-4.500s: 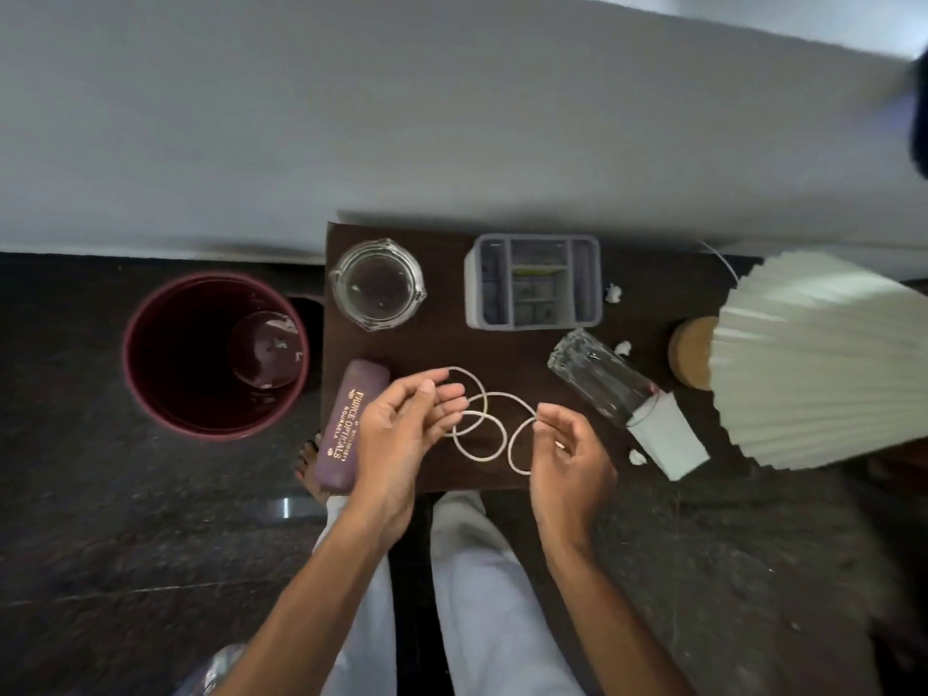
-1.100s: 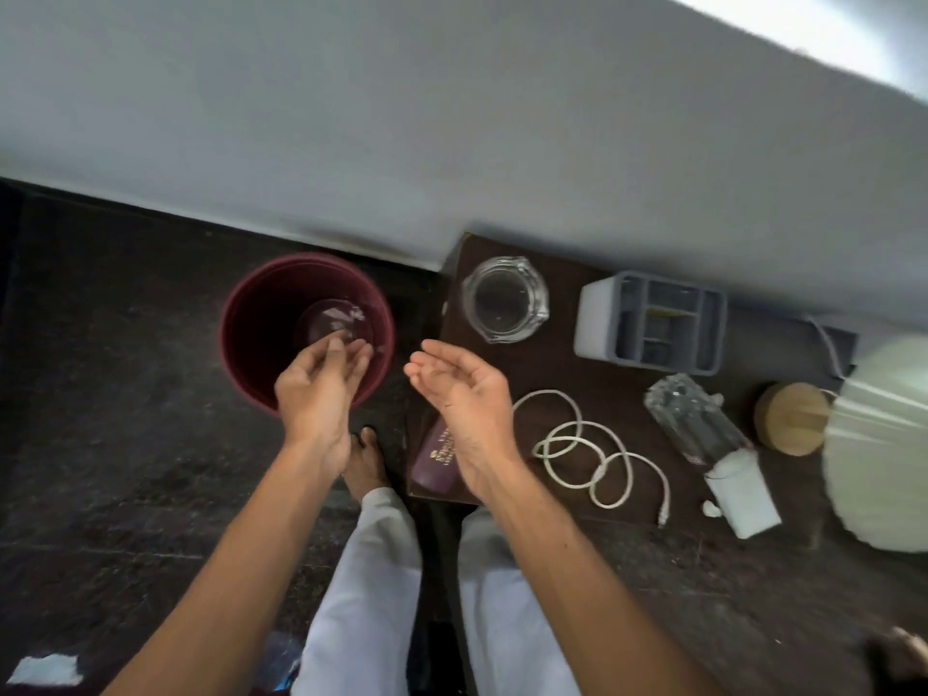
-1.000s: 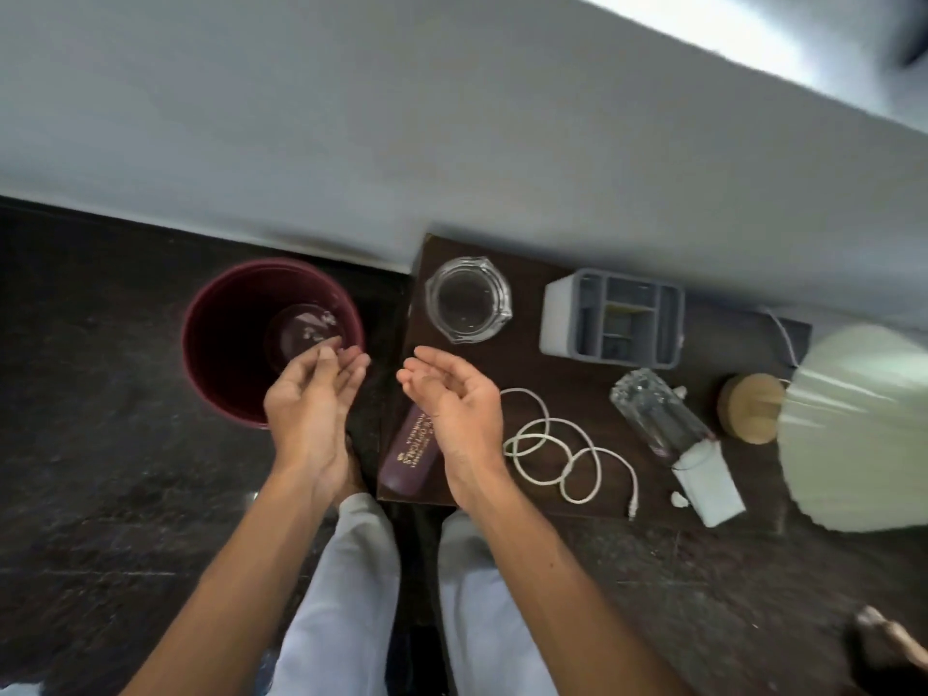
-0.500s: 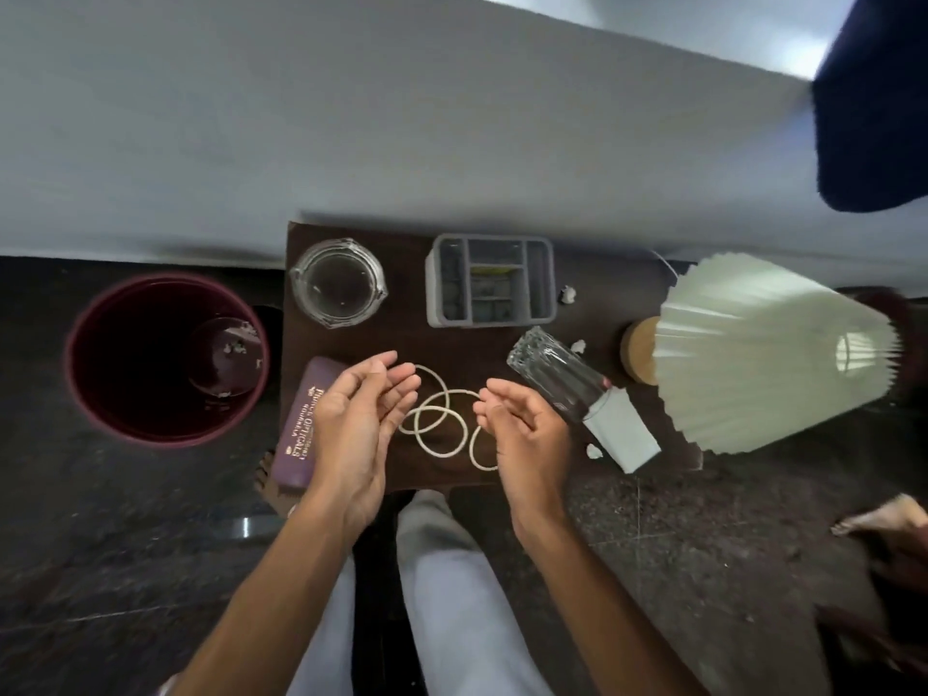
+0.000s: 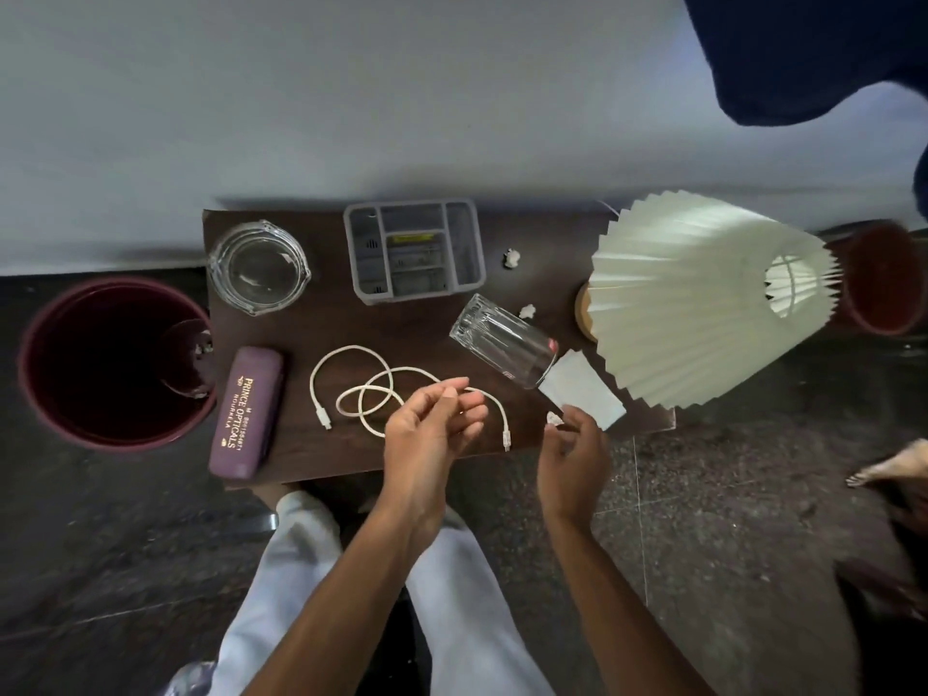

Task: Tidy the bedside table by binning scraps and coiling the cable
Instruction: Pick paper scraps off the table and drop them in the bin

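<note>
A white cable (image 5: 371,394) lies in loose loops on the dark bedside table (image 5: 417,339), both plug ends free. My left hand (image 5: 432,429) hovers over its right loops, palm turned inward, fingers apart, holding nothing. My right hand (image 5: 572,449) is at the table's front right edge, its fingertips at a small white paper scrap (image 5: 554,419); whether they pinch it is hidden. Two more scraps lie further back, one beside the organiser (image 5: 512,257) and one by the glass (image 5: 527,310). The maroon bin (image 5: 30,354) stands on the floor left of the table.
On the table are a purple spectacle case (image 5: 246,409), a glass bowl (image 5: 256,266), a grey organiser (image 5: 414,248), a tumbler (image 5: 502,346) on its side, a white card (image 5: 582,394) and a tilted pleated lamp (image 5: 703,303). A red pot (image 5: 884,278) and someone's foot (image 5: 894,464) are on the right.
The view swung from the bin back to the table. Both hands left the bin; the left now hangs over the cable and the right has reached the scrap by the card.
</note>
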`<state>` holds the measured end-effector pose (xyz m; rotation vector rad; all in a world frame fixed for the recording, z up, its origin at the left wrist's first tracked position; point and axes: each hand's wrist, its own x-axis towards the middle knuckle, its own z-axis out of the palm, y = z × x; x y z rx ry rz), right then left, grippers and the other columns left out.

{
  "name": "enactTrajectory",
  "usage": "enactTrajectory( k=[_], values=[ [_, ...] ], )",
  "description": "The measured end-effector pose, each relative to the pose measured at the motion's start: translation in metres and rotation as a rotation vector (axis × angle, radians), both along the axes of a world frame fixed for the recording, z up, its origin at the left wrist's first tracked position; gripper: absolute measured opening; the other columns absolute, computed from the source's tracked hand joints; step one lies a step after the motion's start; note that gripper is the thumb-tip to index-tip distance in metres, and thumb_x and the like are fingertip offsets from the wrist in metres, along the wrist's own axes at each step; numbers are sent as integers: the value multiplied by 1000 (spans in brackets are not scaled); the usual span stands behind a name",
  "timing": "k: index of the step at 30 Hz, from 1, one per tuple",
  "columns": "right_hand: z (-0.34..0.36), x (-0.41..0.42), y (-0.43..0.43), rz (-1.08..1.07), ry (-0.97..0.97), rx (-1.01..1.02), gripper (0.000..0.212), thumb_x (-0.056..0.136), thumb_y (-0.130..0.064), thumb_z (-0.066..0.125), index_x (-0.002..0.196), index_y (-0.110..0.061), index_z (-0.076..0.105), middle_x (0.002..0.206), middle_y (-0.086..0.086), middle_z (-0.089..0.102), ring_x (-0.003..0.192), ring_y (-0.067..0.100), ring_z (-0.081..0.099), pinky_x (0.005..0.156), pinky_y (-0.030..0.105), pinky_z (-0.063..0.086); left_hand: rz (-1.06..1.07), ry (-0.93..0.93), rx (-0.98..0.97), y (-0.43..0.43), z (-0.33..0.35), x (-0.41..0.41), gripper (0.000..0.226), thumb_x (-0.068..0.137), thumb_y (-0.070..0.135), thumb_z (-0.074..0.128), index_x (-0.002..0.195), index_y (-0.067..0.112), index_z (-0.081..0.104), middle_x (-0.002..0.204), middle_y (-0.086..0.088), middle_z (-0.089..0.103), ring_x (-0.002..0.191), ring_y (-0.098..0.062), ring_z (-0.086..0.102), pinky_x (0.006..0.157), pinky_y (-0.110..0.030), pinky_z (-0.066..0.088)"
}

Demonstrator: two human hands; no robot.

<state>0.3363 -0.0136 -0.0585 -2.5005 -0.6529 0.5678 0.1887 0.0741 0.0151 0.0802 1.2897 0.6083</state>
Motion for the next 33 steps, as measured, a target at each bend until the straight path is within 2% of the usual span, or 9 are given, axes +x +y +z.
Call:
enactTrajectory(
  k=[3,7,10,13,17,19,22,28,33],
  values=[
    [-8,8,-1,140,-26,-31,28,91,-4,66,119,-6,67,119,11,61,90,22,68,80,35,58,-33,23,18,-3,0,7,20,105,12,52,113,7,70,97,-10,77,87,-16,72,84,-28,60],
    [-18,13,-8,220,-36,-83,22,88,2,68,109,-4,70,111,13,62,89,29,69,80,38,58,-20,37,18,-3,-4,7,18,105,12,52,109,9,69,93,-8,76,84,-14,72,80,-25,59],
    [-23,16,-14,296,-24,-133,15,87,4,67,100,-4,71,104,13,63,82,28,67,72,23,50,-19,42,17,-3,-7,5,18,105,12,52,109,9,69,91,-7,77,82,-14,72,81,-26,59],
    [-17,16,-10,319,29,-162,10,90,-3,67,98,-6,72,100,11,65,79,18,62,67,7,41,0,55,18,-4,-9,0,18,105,12,52,110,8,69,90,-7,76,82,-15,71,86,-30,58],
    [4,1,7,216,196,-66,9,92,-12,66,97,-15,72,95,0,72,83,12,69,71,22,57,44,70,21,-3,-8,-13,16,104,10,53,108,7,69,91,-9,76,78,-14,71,79,-26,60],
    [21,-14,18,184,286,-5,7,92,-14,68,96,-19,71,92,-3,74,83,8,70,71,19,58,54,84,30,-3,-7,-22,16,104,10,54,108,7,69,90,-8,76,78,-13,71,76,-23,60],
    [45,-38,33,189,378,66,7,91,-17,70,96,-21,72,94,-9,74,87,4,70,74,16,56,53,118,57,-4,-9,-35,18,102,10,57,114,5,70,97,-10,75,86,-16,71,83,-26,59],
    [71,-87,59,223,511,172,16,87,-8,75,103,-11,71,94,-2,74,82,0,71,68,12,55,19,202,145,-4,-8,-61,15,97,7,65,103,10,79,102,-14,77,90,-17,70,84,-27,59],
    [75,-125,73,290,544,218,21,83,-1,77,102,-6,70,89,-1,73,79,-3,70,66,10,54,27,212,160,-2,1,-83,17,96,6,65,108,4,78,103,-12,80,90,-17,75,77,-20,59]
  ],
)
